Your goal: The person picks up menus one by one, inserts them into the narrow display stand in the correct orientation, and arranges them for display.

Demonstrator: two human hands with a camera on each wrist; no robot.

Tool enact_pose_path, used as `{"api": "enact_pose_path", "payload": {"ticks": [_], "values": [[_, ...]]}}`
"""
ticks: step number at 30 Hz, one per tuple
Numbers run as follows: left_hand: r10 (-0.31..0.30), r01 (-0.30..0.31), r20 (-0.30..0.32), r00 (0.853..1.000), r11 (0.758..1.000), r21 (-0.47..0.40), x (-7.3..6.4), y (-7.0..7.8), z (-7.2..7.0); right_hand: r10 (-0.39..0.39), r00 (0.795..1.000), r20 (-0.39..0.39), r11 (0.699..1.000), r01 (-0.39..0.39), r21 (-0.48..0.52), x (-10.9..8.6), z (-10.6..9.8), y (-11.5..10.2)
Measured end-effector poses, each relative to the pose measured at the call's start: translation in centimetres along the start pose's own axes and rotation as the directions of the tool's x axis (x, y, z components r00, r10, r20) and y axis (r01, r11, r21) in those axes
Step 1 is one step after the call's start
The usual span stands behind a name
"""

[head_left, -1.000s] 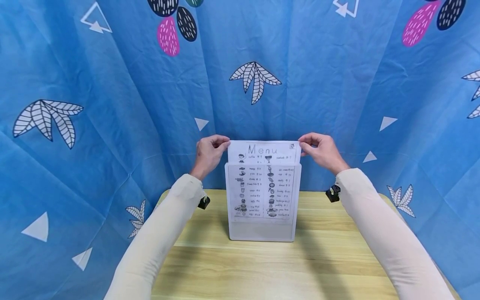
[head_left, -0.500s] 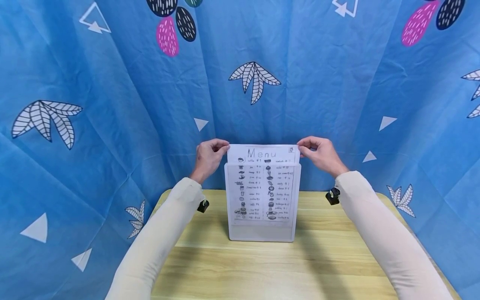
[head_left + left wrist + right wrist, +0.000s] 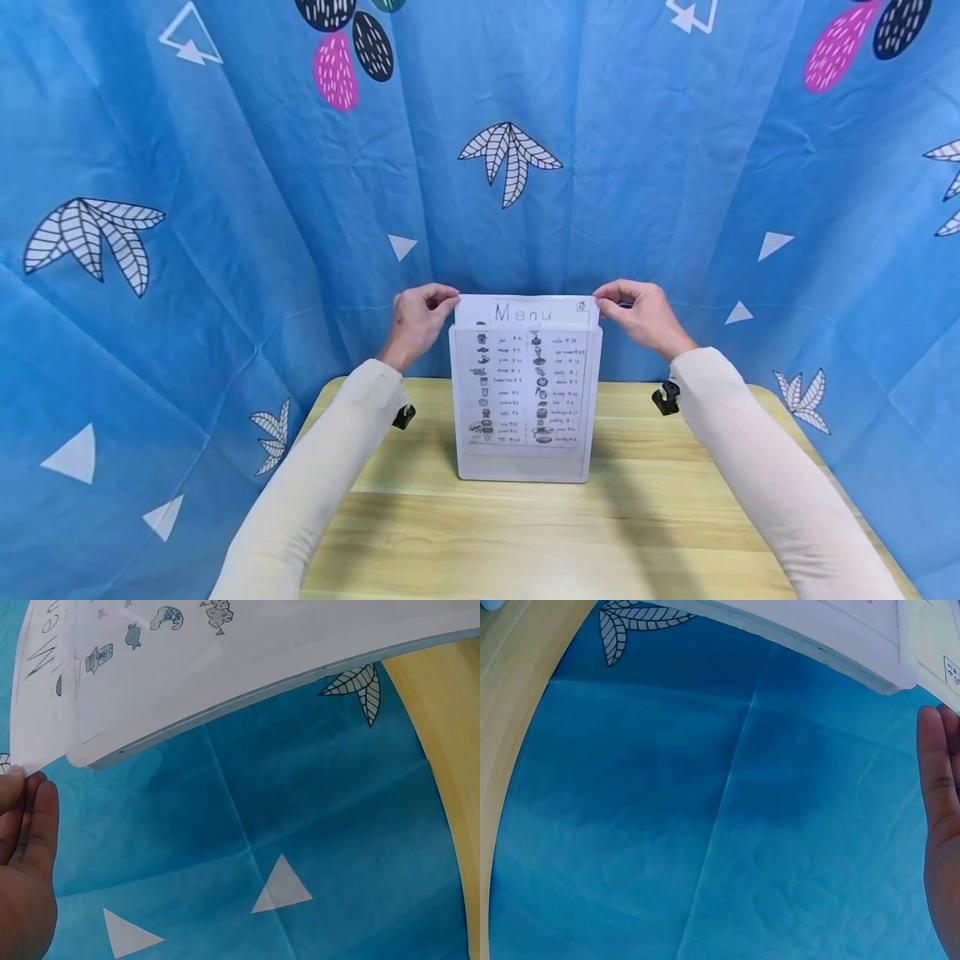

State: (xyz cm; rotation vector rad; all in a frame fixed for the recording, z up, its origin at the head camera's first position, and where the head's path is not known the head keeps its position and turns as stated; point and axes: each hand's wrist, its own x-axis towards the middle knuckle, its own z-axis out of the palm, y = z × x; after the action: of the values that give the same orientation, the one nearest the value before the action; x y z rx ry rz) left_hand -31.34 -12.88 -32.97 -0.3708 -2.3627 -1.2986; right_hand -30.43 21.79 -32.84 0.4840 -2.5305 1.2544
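Note:
A white paper menu (image 3: 523, 310) with handwriting and small drawings stands upright, most of it inside a clear, white-edged sign holder (image 3: 522, 467). Its top strip, with the word Menu, sticks out above the holder's upper edge. My left hand (image 3: 417, 323) pinches the sheet's top left corner between thumb and fingers. At the top right corner, my right hand (image 3: 642, 313) pinches the paper likewise. In the left wrist view, the left fingers (image 3: 43, 817) meet the paper's corner just beyond the holder. The right wrist view shows only part of the right hand beside the paper's corner.
The holder stands on a light wooden table (image 3: 517, 542) with rounded back corners. A blue patterned curtain (image 3: 637, 167) hangs close behind the table and along both sides. Each wrist carries a small black device, the right one (image 3: 666, 397) near the sleeve's cuff.
Both hands have moved down a little with the paper, which has slid deeper into the sign holder. Less of it shows above the top edge. The holder has stayed in place.

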Motion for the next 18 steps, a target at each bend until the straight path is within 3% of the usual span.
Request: {"api": "enact_pose_path", "payload": {"ticks": [18], "values": [[0.0,0.0,0.011,1.0,1.0,-0.003,-0.47,-0.22,-0.03,0.013,1.0,0.021,1.0,-0.014,0.006,-0.38,0.12,0.22]]}}
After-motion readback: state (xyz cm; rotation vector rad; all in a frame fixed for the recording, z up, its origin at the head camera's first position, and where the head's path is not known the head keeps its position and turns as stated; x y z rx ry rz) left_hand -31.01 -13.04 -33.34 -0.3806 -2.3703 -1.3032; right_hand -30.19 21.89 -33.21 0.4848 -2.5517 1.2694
